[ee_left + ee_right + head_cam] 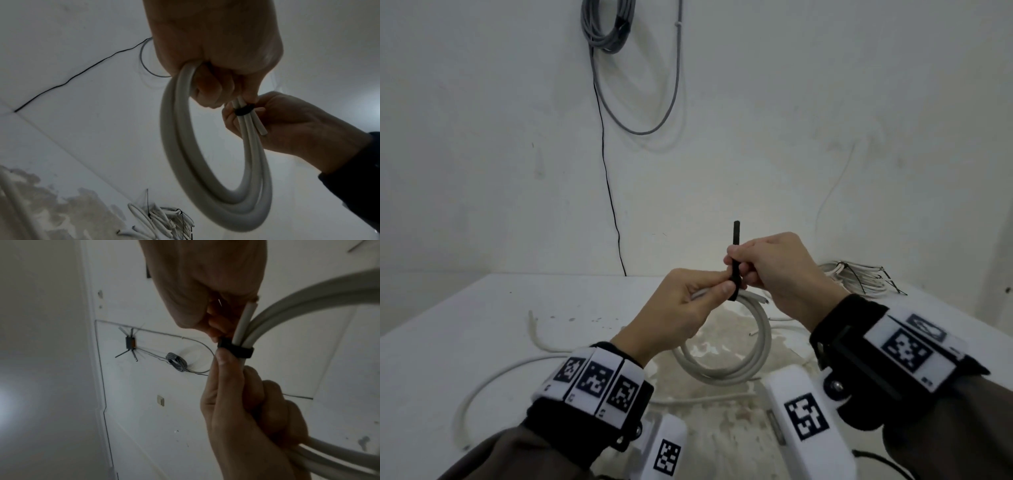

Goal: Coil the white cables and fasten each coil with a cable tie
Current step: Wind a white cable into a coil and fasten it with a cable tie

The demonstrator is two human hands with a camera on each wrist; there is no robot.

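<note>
A coil of white cable (753,346) hangs above the table, gripped at its top by my left hand (688,301). The left wrist view shows the coil (180,146) as a round loop of several turns under the curled left fingers (216,91). A black cable tie (735,263) is wrapped round the coil's strands; its free end sticks straight up. My right hand (767,263) pinches the tie beside the left thumb. In the right wrist view the tie (236,350) forms a band round the cable strands (244,324).
Loose white cables (493,377) lie on the white table (465,308) at the left. A heap of tied white coils (859,277) sits at the back right by the wall. Grey cable (609,27) hangs on the wall behind.
</note>
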